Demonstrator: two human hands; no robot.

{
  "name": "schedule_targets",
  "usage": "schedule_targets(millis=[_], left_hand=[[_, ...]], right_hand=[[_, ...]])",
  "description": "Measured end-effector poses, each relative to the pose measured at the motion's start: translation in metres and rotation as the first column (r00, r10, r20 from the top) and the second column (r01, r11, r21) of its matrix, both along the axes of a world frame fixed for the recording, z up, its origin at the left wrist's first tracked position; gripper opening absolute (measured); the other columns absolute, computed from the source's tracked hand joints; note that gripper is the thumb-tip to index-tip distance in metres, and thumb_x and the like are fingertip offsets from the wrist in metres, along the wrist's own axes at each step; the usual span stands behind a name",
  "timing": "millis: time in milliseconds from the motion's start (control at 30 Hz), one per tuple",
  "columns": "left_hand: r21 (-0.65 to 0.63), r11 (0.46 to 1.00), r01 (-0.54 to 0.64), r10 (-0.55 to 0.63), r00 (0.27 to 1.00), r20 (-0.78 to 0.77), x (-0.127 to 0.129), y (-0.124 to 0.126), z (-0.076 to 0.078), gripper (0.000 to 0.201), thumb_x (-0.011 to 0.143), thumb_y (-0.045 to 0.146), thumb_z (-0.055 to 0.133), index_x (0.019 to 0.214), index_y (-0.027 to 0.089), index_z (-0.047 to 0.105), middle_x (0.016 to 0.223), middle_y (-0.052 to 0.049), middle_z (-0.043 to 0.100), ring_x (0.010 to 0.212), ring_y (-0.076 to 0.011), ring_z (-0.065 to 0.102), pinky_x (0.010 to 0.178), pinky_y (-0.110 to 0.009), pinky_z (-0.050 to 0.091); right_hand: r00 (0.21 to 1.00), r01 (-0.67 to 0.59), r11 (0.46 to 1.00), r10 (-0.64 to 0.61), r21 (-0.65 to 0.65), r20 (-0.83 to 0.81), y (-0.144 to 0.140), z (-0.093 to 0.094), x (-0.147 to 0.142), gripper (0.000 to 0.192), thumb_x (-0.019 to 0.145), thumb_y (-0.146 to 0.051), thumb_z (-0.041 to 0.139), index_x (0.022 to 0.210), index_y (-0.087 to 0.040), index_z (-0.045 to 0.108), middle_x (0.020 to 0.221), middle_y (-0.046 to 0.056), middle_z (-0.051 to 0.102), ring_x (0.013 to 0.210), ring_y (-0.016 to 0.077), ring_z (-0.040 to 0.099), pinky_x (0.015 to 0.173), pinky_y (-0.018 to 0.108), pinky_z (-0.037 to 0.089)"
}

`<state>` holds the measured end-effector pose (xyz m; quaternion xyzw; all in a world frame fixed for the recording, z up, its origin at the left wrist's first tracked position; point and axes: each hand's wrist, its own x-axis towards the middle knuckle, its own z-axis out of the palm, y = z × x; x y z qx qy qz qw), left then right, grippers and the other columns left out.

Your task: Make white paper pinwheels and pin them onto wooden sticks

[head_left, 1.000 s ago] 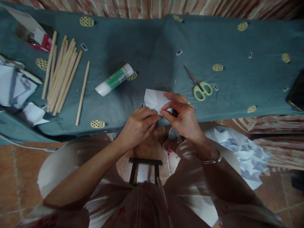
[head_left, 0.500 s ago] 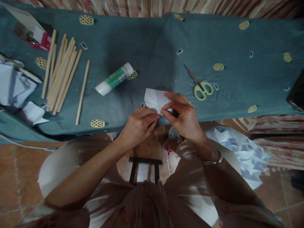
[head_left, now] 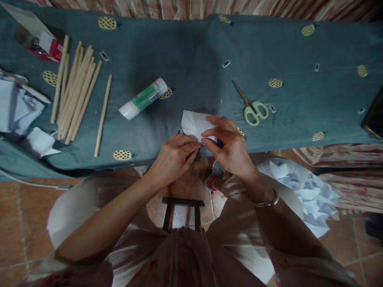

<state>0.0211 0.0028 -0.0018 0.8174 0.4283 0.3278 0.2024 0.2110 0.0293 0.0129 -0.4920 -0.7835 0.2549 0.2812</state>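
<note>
A small creased sheet of white paper (head_left: 193, 121) is held between both hands near the front edge of the table. My left hand (head_left: 178, 155) is closed, pinching the paper's lower edge between thumb and fingers. From the right, my right hand (head_left: 229, 143) grips the same sheet, with its thumb and forefinger close to the left fingertips and the other fingers bent over the paper. Beyond the hands to the left lies a glue stick (head_left: 144, 99) with a green label. Scissors (head_left: 253, 107) with light green handles lie to the right.
Several wooden sticks (head_left: 76, 95) lie at the left, one stick (head_left: 103, 115) apart. Folded papers (head_left: 20, 103) and an open box (head_left: 44, 44) are at the far left. A dark object (head_left: 374, 115) sits at the right edge. A plastic bag of white paper pieces (head_left: 308, 195) stands by my right knee.
The right thumb and fingers have shifted slightly over the paper, which both hands still hold. The view has moved a little; the other things lie as before.
</note>
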Motion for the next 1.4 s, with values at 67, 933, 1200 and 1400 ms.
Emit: schedule_targets(millis=[67,933,1200,1400], left_hand=[[0.005,1.000,-0.002,0.002,1.000,-0.002,0.000,0.000,0.000,0.016,0.090,0.015,0.058,0.100,0.015,0.071,0.097,-0.007,0.074,0.091,-0.0183,0.068,0.083,-0.035,0.057],[-0.047,0.999,-0.014,0.011,0.998,-0.057,0.002,-0.002,0.006,0.018,0.090,0.012,0.055,0.105,0.014,0.065,0.098,-0.008,0.065,0.088,-0.0172,0.064,0.076,-0.030,0.055],[0.041,0.999,-0.001,0.005,0.995,-0.099,0.001,-0.002,0.003,0.016,0.091,0.012,0.056,0.103,0.012,0.065,0.099,-0.009,0.066,0.089,-0.0174,0.062,0.077,-0.030,0.053],[0.185,0.981,-0.057,0.097,0.972,-0.214,-0.026,0.015,0.005,0.016,0.093,0.017,0.053,0.098,0.017,0.069,0.101,-0.008,0.068,0.090,-0.0211,0.060,0.075,-0.036,0.049]], right_hand=[[1.000,-0.008,1.000,0.008,-0.017,-0.015,0.000,-0.001,0.000,0.014,0.089,-0.028,0.059,0.097,-0.031,0.071,0.132,0.000,0.061,0.125,0.0272,0.055,0.108,0.051,0.044],[0.998,-0.057,0.993,0.055,0.106,0.027,-0.013,-0.014,-0.008,0.031,0.090,-0.014,0.045,0.104,-0.030,0.066,0.145,0.003,0.051,0.147,0.0286,0.029,0.117,0.055,0.032],[0.996,0.053,0.997,-0.048,0.056,-0.075,0.006,-0.010,0.009,0.041,0.089,-0.014,0.042,0.120,-0.027,0.064,0.142,0.004,0.055,0.137,0.0242,0.046,0.116,0.051,0.037],[0.996,0.083,0.994,-0.081,0.066,-0.040,0.012,-0.004,0.008,0.037,0.091,-0.017,0.042,0.118,-0.022,0.066,0.131,0.008,0.064,0.124,0.0225,0.059,0.109,0.044,0.047]])
